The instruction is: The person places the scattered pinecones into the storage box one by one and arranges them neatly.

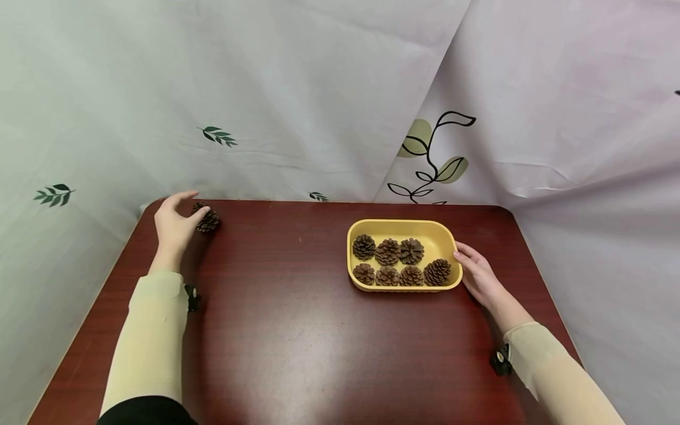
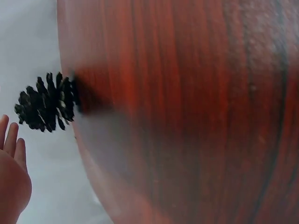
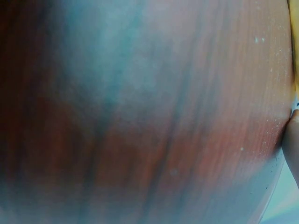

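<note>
At the far left corner of the table, a brown pine cone (image 1: pixel 209 221) stands by my left hand (image 1: pixel 175 227). The thumb and fingers are spread about it, and the thumb covers part of it in the head view. In the left wrist view, a gap shows between the pine cone (image 2: pixel 46 102) and the visible fingers (image 2: pixel 10 140). My right hand (image 1: pixel 480 277) holds the right end of a yellow tray (image 1: pixel 404 225), thumb at the rim and fingers along the outer wall. Several pine cones (image 1: pixel 388 252) lie inside the tray in two rows.
The dark red wooden table (image 1: pixel 276 307) has rounded far corners. A pale cloth (image 1: pixel 297 94) with leaf prints hangs behind it and along the sides. Bare tabletop lies between the left pine cone and the tray.
</note>
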`<state>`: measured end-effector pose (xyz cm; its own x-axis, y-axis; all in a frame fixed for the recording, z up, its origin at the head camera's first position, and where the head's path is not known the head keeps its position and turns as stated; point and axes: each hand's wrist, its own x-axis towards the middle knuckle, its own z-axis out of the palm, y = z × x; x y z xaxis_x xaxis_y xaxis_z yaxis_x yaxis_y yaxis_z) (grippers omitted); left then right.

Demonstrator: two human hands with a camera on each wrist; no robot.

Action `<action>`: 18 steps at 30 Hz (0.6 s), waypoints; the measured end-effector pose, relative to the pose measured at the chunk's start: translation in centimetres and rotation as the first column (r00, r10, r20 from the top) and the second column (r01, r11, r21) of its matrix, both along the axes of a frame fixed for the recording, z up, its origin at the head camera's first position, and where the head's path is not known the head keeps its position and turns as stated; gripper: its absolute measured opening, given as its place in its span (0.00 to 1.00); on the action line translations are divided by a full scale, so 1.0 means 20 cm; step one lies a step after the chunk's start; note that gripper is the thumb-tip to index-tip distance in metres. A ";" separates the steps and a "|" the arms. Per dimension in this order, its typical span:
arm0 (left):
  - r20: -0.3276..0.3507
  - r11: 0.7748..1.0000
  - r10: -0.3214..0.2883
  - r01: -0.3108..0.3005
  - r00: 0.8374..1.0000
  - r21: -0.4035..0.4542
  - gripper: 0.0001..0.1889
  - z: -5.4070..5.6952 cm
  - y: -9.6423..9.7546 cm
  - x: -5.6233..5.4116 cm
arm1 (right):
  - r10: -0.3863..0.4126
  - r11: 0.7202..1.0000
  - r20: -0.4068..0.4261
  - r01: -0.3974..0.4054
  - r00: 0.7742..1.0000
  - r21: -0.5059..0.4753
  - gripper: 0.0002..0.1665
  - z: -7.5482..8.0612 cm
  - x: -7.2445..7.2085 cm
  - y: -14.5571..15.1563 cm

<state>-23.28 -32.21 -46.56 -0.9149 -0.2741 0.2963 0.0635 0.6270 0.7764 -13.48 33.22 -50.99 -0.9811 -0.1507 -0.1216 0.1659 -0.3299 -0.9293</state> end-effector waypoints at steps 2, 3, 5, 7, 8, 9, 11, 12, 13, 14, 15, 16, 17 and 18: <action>0.042 0.998 0.028 -0.031 0.999 0.051 0.26 -0.01 -0.02 0.00 | 0.000 1.000 -0.003 0.000 1.000 0.000 0.19 0.00 0.00 0.00; 0.063 0.996 0.038 -0.043 0.997 0.073 0.27 -0.02 -0.03 0.01 | 0.000 1.000 -0.004 0.000 1.000 0.001 0.19 0.00 0.00 0.00; 0.104 0.991 0.048 -0.060 0.993 0.116 0.28 -0.03 -0.04 0.01 | 0.001 1.000 -0.008 -0.001 1.000 -0.001 0.19 0.00 0.00 0.00; 0.133 0.986 0.050 -0.070 0.990 0.148 0.29 -0.05 -0.06 0.01 | 0.002 1.000 -0.010 -0.002 1.000 -0.002 0.20 0.00 0.00 0.00; 0.150 0.982 0.048 -0.074 0.988 0.174 0.30 -0.04 -0.05 0.02 | 0.003 1.000 -0.009 -0.003 1.000 -0.002 0.20 -0.01 0.00 0.00; 0.169 0.978 0.043 -0.076 0.985 0.192 0.30 -0.04 -0.05 0.02 | 0.004 1.000 -0.010 -0.004 1.000 0.001 0.20 0.00 0.00 0.00; 0.187 0.971 0.026 -0.069 0.982 0.228 0.31 -0.04 -0.06 0.02 | 0.003 1.000 -0.009 -0.003 1.000 0.007 0.20 0.00 0.00 0.00; 0.193 0.970 0.016 -0.063 0.981 0.237 0.32 -0.05 -0.06 0.02 | 0.002 1.000 -0.007 -0.002 1.000 0.010 0.19 0.00 0.00 0.00; 0.204 0.970 0.005 -0.055 0.979 0.237 0.32 -0.05 -0.06 0.02 | 0.002 1.000 -0.006 -0.002 1.000 0.012 0.19 0.00 0.00 0.00; 0.214 0.971 -0.005 -0.047 0.977 0.236 0.33 -0.05 -0.06 0.02 | 0.000 1.000 -0.005 0.000 1.000 0.015 0.19 0.00 0.00 0.00; 0.219 0.975 -0.015 -0.034 0.976 0.219 0.33 -0.07 -0.07 0.02 | -0.002 1.000 -0.003 0.003 1.000 0.022 0.19 0.00 0.00 0.00; 0.221 0.978 -0.025 -0.022 0.975 0.208 0.34 -0.08 -0.07 0.01 | -0.008 1.000 -0.001 0.008 1.000 0.025 0.19 0.00 0.00 0.00; 0.228 0.982 -0.032 -0.012 0.973 0.188 0.34 -0.09 -0.07 0.01 | -0.010 0.999 0.002 0.010 1.000 0.032 0.19 0.00 0.00 0.00; 0.235 0.984 -0.038 -0.004 0.971 0.176 0.34 -0.09 -0.07 0.01 | -0.016 0.999 0.005 0.016 1.000 0.034 0.19 0.01 0.00 0.00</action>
<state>-23.12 -33.70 -48.38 -0.9579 -0.2864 0.0201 -0.1258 0.4816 0.8673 -13.42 33.24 -50.87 -0.9826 -0.1307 -0.1316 0.1658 -0.3005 -0.9393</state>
